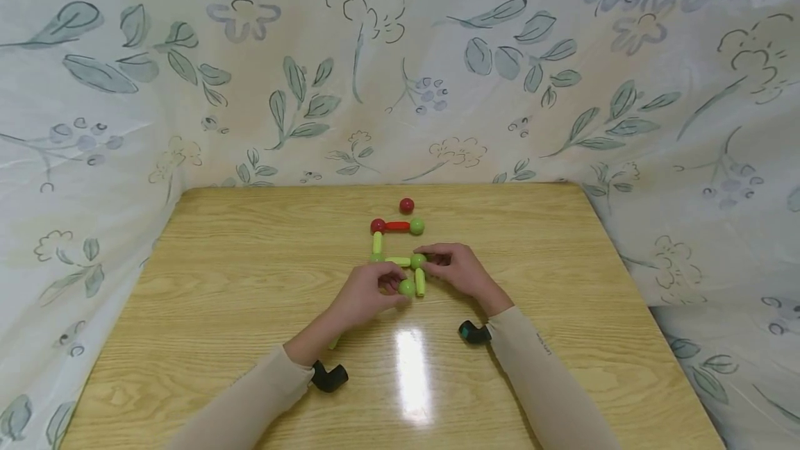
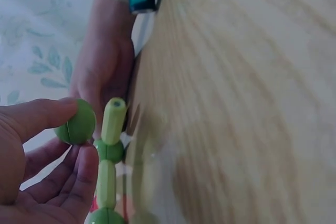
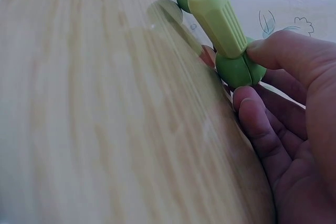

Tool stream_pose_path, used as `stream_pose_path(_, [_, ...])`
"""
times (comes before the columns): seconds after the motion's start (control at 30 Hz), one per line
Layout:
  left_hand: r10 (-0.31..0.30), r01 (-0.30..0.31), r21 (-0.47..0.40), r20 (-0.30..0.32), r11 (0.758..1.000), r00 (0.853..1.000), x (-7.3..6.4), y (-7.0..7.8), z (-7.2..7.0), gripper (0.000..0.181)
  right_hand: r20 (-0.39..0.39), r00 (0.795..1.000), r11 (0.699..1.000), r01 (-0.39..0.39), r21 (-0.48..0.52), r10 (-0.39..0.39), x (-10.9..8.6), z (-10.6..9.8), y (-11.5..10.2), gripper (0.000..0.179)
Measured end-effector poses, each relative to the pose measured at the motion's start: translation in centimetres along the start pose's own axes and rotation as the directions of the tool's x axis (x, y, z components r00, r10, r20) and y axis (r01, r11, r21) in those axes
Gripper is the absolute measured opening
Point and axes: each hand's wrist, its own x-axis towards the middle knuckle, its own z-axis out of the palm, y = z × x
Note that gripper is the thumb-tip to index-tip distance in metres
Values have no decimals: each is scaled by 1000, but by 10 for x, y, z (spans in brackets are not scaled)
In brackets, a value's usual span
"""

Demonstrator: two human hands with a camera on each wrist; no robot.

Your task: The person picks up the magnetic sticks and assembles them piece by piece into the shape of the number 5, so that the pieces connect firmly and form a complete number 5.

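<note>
My left hand [image 1: 367, 292] pinches a loose green ball [image 1: 407, 287] between thumb and fingers. Just to its right, a yellow-green magnetic stick [image 1: 420, 283] juts toward me, its bare end showing a grey magnet tip in the right wrist view. At the stick's other end is a green corner ball [image 3: 241, 72], which my right hand [image 1: 461, 268] grips from the right. From that corner another yellow-green stick [image 1: 398, 262] runs left to a green ball [image 1: 377, 256], partly behind my left hand. A third yellow-green stick [image 1: 378, 242] leads up to a red ball [image 1: 378, 226].
A red stick [image 1: 396, 226] joins that red ball to a green ball [image 1: 417, 226]. Behind them lies a separate red ball [image 1: 407, 205]. A yellow-green piece [image 1: 334, 343] peeks out beside my left forearm. Patterned cloth [image 1: 400, 89] hangs behind the wooden table [image 1: 250, 228].
</note>
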Motion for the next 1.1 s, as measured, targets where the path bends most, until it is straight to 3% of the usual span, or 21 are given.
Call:
stream_pose_path(0.13, [1, -1, -7, 24, 1000, 1000, -2, 0, 6, 26, -1, 1000, 1000, 3, 2, -3, 0, 0, 0, 28])
stream_pose_path(0.6, [-4, 3, 46, 23, 999, 1000, -8, -6, 30, 25, -4, 1000, 1000, -16, 8, 16, 0, -1, -1, 28])
stream_pose_path(1.1, [-6, 6, 73, 0, 997, 1000, -6, -8, 36, 29, 1, 1000, 1000, -22, 20, 22, 1, 0, 0, 28])
